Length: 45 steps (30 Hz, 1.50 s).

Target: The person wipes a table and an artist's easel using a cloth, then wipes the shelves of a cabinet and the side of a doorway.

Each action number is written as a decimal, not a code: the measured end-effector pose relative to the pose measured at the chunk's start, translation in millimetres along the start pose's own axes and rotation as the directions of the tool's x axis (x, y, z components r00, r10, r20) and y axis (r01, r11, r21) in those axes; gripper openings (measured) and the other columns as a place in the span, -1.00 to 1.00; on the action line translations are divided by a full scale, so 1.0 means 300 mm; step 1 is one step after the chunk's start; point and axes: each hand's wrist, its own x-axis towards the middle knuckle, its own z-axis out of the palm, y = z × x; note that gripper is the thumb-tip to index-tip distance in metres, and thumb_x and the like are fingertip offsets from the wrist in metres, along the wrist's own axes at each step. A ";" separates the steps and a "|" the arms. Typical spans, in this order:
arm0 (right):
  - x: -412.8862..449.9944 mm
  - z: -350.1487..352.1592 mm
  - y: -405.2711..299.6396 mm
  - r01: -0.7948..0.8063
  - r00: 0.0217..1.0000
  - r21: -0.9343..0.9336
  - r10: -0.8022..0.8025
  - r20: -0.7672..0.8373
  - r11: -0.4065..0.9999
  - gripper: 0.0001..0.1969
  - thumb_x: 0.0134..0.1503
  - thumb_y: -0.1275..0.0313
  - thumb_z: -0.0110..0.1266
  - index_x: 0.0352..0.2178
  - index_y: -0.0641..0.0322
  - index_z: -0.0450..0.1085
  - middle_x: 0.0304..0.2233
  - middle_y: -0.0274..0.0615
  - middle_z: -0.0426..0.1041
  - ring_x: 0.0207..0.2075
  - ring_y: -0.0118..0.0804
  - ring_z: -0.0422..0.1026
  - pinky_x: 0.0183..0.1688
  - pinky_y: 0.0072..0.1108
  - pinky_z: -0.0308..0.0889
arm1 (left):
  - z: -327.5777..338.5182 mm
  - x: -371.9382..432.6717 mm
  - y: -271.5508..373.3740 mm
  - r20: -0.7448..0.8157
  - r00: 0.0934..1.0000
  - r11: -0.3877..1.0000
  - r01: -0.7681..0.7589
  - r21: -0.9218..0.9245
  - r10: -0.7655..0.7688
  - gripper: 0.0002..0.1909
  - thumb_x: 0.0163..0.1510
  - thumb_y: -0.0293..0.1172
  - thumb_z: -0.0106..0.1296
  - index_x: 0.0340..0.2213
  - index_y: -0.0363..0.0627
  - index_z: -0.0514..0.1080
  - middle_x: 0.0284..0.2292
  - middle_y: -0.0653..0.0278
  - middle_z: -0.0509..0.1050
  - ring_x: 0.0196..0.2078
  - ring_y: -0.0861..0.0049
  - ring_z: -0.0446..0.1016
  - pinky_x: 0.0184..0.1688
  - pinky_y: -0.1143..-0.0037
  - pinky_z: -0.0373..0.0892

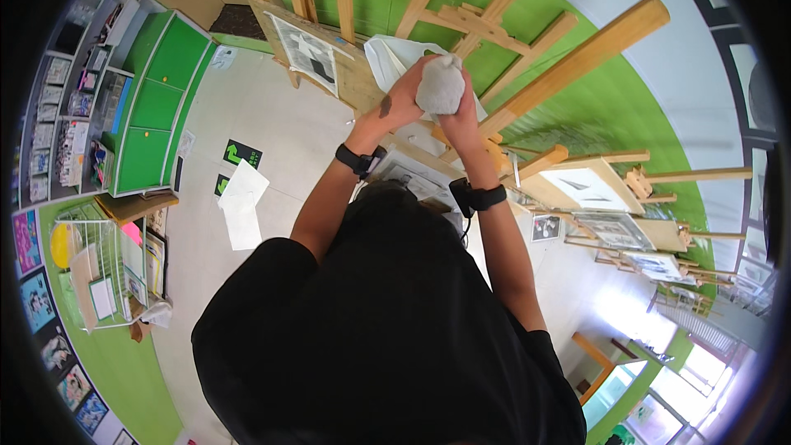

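Both hands are raised together in front of me, around a light grey, fuzzy, rounded bundle (440, 86) that looks like soft cloth, with a small knob at its top. My left hand (403, 99) grips its left side, and my right hand (462, 118) holds it from the right and below. Some fingers are hidden behind the bundle. A dark smudge marks the left hand near the wrist, and each wrist wears a black band. Just beyond the hands is a white bag or sheet (386, 65), beside a wooden drawing board (361, 77) that bears a black-and-white drawing (306, 52).
Wooden easel posts (575, 62) rise close by on the right. More easels with drawings (584, 188) line the green wall. Loose white papers (242, 213) lie on the floor at left, near a green cabinet (151, 105) and a wire rack (105, 278).
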 end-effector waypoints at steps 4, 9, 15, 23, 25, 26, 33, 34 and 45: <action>-0.082 0.029 0.140 -0.073 0.992 -0.011 0.074 0.104 0.997 -0.52 -0.08 0.67 0.07 -0.05 0.31 0.25 -0.07 0.04 0.41 -0.03 -0.05 0.41 0.00 -0.39 0.30 | -0.018 -0.016 -0.053 -0.003 0.998 0.994 0.056 -0.097 -0.056 -0.40 -0.07 -0.70 -0.01 0.05 -0.18 0.18 0.10 0.10 0.24 0.17 0.25 0.21 0.20 0.42 0.14; -0.164 0.055 0.220 0.018 0.990 -0.242 0.016 0.137 0.970 -0.48 -0.07 0.62 0.11 0.00 0.33 0.25 -0.08 0.10 0.40 -0.04 0.09 0.40 -0.03 -0.33 0.31 | 0.008 -0.038 -0.068 0.015 0.999 0.994 0.047 -0.102 -0.046 -0.46 -0.03 -0.70 -0.02 0.03 -0.17 0.21 0.16 0.11 0.18 0.22 0.28 0.16 0.21 0.43 0.12; -0.113 -0.011 0.068 -0.136 0.977 -0.236 0.170 0.129 0.962 -0.50 -0.17 0.63 0.15 -0.10 0.32 0.31 -0.04 0.12 0.35 -0.02 0.20 0.34 0.00 -0.27 0.29 | 0.023 -0.068 -0.075 -0.134 0.991 0.998 -0.015 -0.053 0.008 -0.59 -0.03 -0.61 -0.07 -0.07 -0.29 0.34 0.16 0.03 0.21 0.23 0.12 0.15 0.21 0.33 0.14; -0.188 -0.221 -0.101 0.250 0.936 -0.609 -0.348 -0.046 0.753 -0.63 -0.28 0.63 0.19 -0.32 0.22 0.43 -0.07 0.00 0.40 0.00 0.08 0.33 -0.01 -0.26 0.24 | 0.113 -0.089 0.088 0.172 0.952 0.872 -0.302 0.385 0.253 -0.46 -0.16 -0.55 0.01 -0.04 -0.27 0.34 0.07 0.08 0.30 0.13 0.09 0.23 0.17 0.24 0.18; -0.289 -0.253 0.024 0.037 0.978 -0.551 -0.143 -0.152 0.834 -0.66 -0.25 0.62 0.18 -0.33 0.21 0.42 -0.08 -0.01 0.40 0.00 0.09 0.33 0.05 -0.22 0.19 | 0.198 -0.127 -0.002 0.288 0.937 0.897 -0.293 0.331 0.199 -0.47 -0.15 -0.58 -0.02 -0.03 -0.28 0.33 0.09 0.07 0.26 0.15 0.09 0.21 0.18 0.25 0.16; -0.356 -0.263 0.100 -0.031 0.976 -0.581 -0.100 -0.192 0.813 -0.69 -0.23 0.62 0.16 -0.34 0.20 0.40 -0.07 -0.01 0.39 0.02 0.11 0.31 0.09 -0.21 0.16 | 0.244 -0.151 -0.041 0.332 0.931 0.897 -0.268 0.350 0.148 -0.47 -0.14 -0.59 -0.03 -0.03 -0.28 0.33 0.11 0.05 0.22 0.15 0.10 0.19 0.18 0.25 0.16; -0.372 -0.247 0.122 -0.028 0.976 -0.632 -0.116 -0.185 0.774 -0.62 -0.28 0.59 0.22 -0.34 0.21 0.33 -0.06 -0.01 0.37 0.02 0.11 0.30 0.05 -0.24 0.22 | 0.272 -0.187 -0.096 0.381 0.913 0.884 -0.296 0.363 0.149 -0.48 -0.13 -0.61 -0.05 -0.03 -0.29 0.30 0.15 0.01 0.15 0.12 0.09 0.19 0.16 0.25 0.13; -0.369 -0.243 0.118 -0.015 0.974 -0.660 -0.139 -0.181 0.751 -0.62 -0.29 0.59 0.22 -0.33 0.20 0.34 -0.09 -0.02 0.38 -0.02 0.09 0.32 0.02 -0.25 0.24 | 0.269 -0.186 -0.098 0.381 0.917 0.886 -0.270 0.377 0.118 -0.49 -0.13 -0.61 -0.05 -0.04 -0.30 0.30 0.14 0.02 0.15 0.11 0.08 0.20 0.16 0.24 0.13; -0.391 -0.201 0.145 -0.088 0.952 -0.655 -0.130 -0.276 0.750 -0.64 -0.24 0.59 0.20 -0.31 0.18 0.35 -0.01 0.00 0.34 0.07 0.13 0.25 0.10 -0.22 0.16 | 0.248 -0.154 -0.089 0.382 0.919 0.900 -0.248 0.357 0.102 -0.53 -0.14 -0.64 -0.03 -0.09 -0.19 0.39 0.09 0.09 0.24 0.08 0.13 0.25 0.11 0.26 0.18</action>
